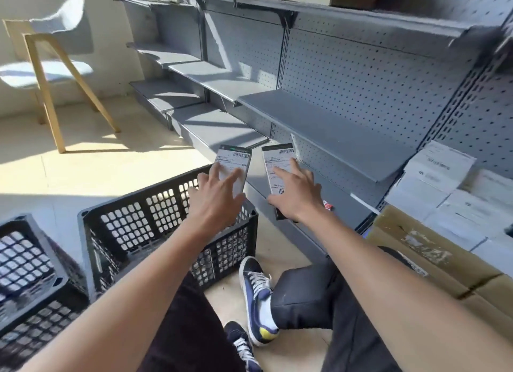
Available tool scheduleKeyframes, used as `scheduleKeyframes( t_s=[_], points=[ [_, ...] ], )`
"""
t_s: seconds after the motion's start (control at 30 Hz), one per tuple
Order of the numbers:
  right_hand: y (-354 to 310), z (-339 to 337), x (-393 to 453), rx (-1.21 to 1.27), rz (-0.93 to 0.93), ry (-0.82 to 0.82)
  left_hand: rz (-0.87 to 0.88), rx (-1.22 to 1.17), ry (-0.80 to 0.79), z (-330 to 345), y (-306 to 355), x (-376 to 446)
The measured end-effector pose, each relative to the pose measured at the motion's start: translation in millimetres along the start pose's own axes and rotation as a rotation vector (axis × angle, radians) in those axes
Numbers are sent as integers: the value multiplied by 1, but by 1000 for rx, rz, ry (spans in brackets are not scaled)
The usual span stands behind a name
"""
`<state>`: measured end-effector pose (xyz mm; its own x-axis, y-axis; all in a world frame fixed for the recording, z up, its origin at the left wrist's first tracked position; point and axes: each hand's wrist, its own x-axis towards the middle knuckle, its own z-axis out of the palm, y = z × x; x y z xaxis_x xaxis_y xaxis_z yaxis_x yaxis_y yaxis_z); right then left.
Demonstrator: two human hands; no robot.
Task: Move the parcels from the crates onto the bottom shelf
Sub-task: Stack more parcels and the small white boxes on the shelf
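Observation:
Each of my hands holds a flat dark parcel with a white shipping label on top. My left hand (215, 196) grips the left parcel (234, 157) above the far rim of a black plastic crate (133, 221). My right hand (297, 193) grips the right parcel (277, 156) over the front of the grey bottom shelf (222, 127). A second black crate (30, 271) stands at the lower left. Both crates look hollow where I can see inside.
Grey pegboard shelving (347, 66) runs along the wall with a middle shelf (319, 127) above the bottom one. White labelled parcels (441, 177) and brown cardboard boxes (433, 260) sit at right. A wooden-legged chair (50, 66) stands at left. My legs and sneakers (258, 296) rest on the floor.

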<state>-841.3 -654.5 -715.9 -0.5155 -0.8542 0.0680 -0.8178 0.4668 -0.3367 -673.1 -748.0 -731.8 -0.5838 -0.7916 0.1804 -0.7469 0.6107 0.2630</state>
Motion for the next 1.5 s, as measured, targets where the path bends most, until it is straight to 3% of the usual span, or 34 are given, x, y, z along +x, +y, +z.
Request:
scheduleKeyframes(
  t_s=[0.6, 1.23, 1.5],
  points=[
    [123, -103, -98, 72, 305, 241, 306, -69, -76, -7, 173, 2],
    [283, -179, -278, 42, 689, 422, 756, -175, -222, 29, 415, -80],
    [334, -208, -311, 49, 819, 453, 846, -285, -292, 45, 499, -100]
  ],
)
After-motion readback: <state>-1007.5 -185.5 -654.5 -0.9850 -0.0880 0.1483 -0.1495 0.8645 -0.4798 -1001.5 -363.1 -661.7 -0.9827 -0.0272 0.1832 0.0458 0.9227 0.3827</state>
